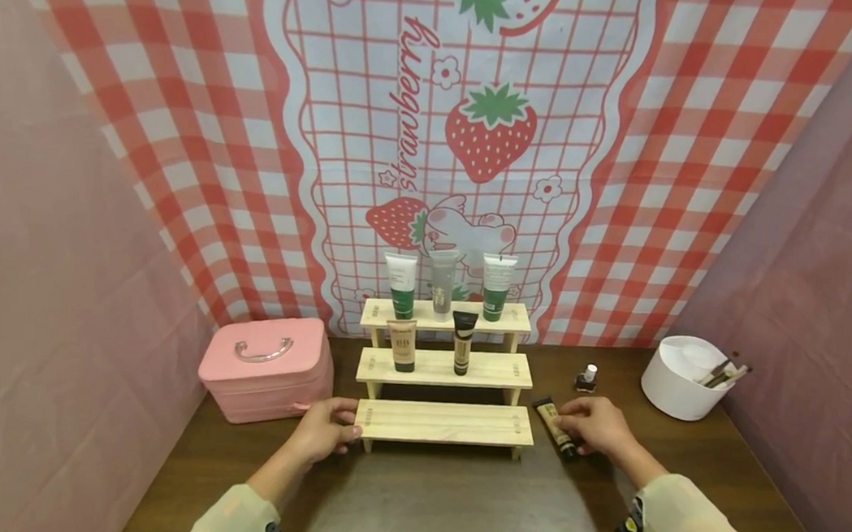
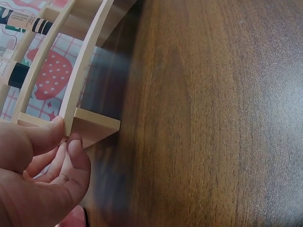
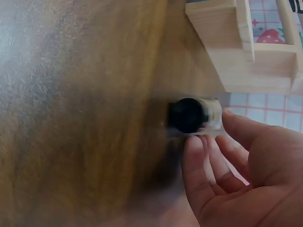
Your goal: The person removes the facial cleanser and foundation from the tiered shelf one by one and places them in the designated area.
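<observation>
A three-tier wooden display stand (image 1: 446,423) is on the table. My left hand (image 1: 320,433) pinches the left end of its lowest board between thumb and fingers, also plain in the left wrist view. To the right of the stand, my right hand (image 1: 599,427) has its thumb and fingers about a gold cosmetic tube (image 1: 548,418) with a black cap (image 3: 189,116). The tube lies slanted, cap toward the near side. A beige BB cream tube (image 1: 403,344) and a black-and-gold tube (image 1: 462,350) stand on the middle tier.
Two green-and-white tubes (image 1: 496,291) flank a clear tube (image 1: 442,287) on the top tier. A pink case (image 1: 266,370) stands left. Behind my right hand are a small dark bottle (image 1: 587,380) with a white cap and a white round holder (image 1: 682,387) with brushes.
</observation>
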Demonstrator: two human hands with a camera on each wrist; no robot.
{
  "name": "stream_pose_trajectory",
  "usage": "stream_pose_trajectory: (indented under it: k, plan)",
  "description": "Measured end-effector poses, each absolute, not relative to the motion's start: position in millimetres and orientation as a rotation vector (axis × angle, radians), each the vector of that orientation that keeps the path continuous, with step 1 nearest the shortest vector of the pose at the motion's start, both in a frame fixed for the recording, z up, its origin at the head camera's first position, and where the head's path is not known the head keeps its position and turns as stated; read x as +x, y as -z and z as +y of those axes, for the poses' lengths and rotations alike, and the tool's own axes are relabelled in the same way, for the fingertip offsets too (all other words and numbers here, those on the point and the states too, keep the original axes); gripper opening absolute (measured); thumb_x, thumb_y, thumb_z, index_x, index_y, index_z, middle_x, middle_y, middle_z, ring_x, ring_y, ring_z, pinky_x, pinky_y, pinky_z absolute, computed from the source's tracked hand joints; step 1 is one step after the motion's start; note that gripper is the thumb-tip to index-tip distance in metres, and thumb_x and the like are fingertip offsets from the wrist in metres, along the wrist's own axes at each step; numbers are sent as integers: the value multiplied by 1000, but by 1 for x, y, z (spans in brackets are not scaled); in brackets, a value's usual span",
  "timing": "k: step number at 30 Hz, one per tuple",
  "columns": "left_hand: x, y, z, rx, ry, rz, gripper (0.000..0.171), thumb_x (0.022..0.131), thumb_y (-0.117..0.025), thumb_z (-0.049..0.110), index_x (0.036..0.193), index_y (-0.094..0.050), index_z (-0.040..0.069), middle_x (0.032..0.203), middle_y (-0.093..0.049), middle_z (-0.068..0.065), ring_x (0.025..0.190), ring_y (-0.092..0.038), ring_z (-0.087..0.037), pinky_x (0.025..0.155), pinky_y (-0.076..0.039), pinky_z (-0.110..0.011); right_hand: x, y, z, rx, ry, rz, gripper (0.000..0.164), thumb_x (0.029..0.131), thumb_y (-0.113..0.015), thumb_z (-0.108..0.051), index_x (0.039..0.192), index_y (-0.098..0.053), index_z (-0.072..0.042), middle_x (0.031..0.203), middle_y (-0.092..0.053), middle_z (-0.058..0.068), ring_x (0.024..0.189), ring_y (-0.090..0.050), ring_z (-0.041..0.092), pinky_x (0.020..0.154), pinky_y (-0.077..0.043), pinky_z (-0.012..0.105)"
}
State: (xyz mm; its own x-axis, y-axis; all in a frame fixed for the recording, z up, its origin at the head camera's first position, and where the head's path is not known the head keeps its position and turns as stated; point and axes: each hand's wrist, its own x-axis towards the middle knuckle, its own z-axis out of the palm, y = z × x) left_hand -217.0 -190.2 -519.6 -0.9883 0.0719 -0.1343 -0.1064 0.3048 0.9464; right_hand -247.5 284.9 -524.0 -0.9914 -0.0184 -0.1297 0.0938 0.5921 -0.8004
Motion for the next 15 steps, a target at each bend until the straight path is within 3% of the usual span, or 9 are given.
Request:
stream_pose_trajectory:
  k: [5, 15]
  plan:
    - [-217, 520, -190, -30, -1764, 2401, 49, 86, -73, -12, 131, -55, -15, 101, -65, -21, 72, -66, -19, 56, -57, -34, -251, 498, 292, -59, 1335, 2781, 38, 91, -79, -21, 118, -70, 5, 96, -75, 14, 69, -67, 23, 53, -59, 36]
    - [-219, 518, -191, -69, -1757, 2389, 48, 86, -73, -11, 131, -57, -13, 103, -65, -20, 74, -67, -20, 57, -58, -36, -268, 418, 256, -350, 1303, 2892, 37, 94, -77, -31, 121, -70, -6, 104, -75, 11, 84, -68, 19, 67, -57, 36]
